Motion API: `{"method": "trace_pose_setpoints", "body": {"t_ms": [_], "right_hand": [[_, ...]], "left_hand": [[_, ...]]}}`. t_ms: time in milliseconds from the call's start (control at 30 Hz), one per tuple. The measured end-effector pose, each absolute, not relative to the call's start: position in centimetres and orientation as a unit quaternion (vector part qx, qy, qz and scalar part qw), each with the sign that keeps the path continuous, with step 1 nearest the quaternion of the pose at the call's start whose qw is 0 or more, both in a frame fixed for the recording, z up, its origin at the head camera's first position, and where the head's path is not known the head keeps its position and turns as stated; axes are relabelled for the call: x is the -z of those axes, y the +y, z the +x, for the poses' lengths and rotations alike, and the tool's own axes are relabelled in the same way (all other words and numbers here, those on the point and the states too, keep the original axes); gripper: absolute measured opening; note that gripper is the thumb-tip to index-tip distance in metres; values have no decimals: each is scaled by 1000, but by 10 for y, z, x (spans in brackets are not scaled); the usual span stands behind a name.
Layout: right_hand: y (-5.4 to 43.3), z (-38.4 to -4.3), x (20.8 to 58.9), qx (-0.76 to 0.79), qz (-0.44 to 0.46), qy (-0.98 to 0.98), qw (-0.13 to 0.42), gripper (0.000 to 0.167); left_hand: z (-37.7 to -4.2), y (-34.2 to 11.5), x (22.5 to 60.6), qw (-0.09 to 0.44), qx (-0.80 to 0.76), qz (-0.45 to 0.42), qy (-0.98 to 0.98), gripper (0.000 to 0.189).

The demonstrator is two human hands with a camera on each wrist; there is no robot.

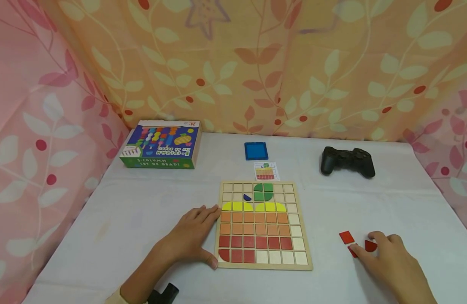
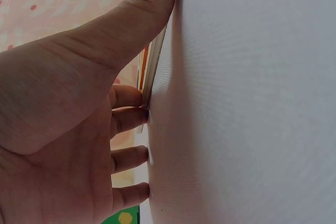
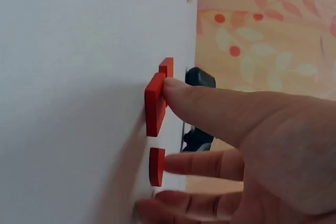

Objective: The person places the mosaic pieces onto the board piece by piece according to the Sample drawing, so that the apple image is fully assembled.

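Note:
My left hand [image 1: 187, 238] rests against the left edge of a wooden grid board [image 1: 263, 266], thumb at the lower corner and fingertips higher up. Rows of red, orange and yellow tiles fill much of the board, with a green round shape and a small blue piece [image 1: 247, 197] above. To the right, my right hand [image 1: 394, 259] is over three loose red pieces. Its thumb touches a red tile [image 3: 155, 108], and a fingertip meets a round-sided red piece [image 3: 157, 166]. A red square tile [image 1: 346, 237] lies just beyond the thumb.
Behind the board lie a pattern card [image 1: 266, 171] and a blue square tray [image 1: 256, 151]. A bead-set box [image 1: 161, 144] stands at the back left, a black game controller [image 1: 347, 161] at the back right. Patterned cloth [image 1: 233, 84] encloses the white table.

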State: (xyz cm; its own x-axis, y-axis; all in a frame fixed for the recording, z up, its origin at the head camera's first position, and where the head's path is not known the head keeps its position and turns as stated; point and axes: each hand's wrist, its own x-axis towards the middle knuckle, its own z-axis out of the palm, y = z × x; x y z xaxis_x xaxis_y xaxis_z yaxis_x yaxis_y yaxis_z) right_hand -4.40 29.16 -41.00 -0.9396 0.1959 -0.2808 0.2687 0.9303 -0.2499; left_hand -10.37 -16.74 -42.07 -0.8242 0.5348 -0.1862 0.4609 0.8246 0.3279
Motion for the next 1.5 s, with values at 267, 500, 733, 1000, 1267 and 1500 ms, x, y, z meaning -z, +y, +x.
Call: {"method": "trace_pose_setpoints", "body": {"t_ms": [267, 500, 733, 1000, 1267, 1500], "right_hand": [[271, -56, 417, 190, 53, 976, 96, 58], [241, -63, 417, 198, -35, 979, 31, 37], [224, -66, 417, 193, -104, 976, -10, 32], [221, -66, 416, 204, -95, 974, -18, 32], [217, -64, 415, 281, -69, 957, -20, 28], [210, -64, 411, 336, -74, 938, -45, 25]], "left_hand": [[-105, -168, 423, 135, -133, 268, 945, 131], [-105, -167, 422, 138, -134, 266, 945, 132], [-106, -166, 421, 139, -135, 259, 946, 131], [-105, -166, 423, 138, -138, 262, 945, 132], [-105, -167, 422, 143, -140, 258, 945, 131], [-104, -167, 421, 144, -141, 261, 944, 131]]}}
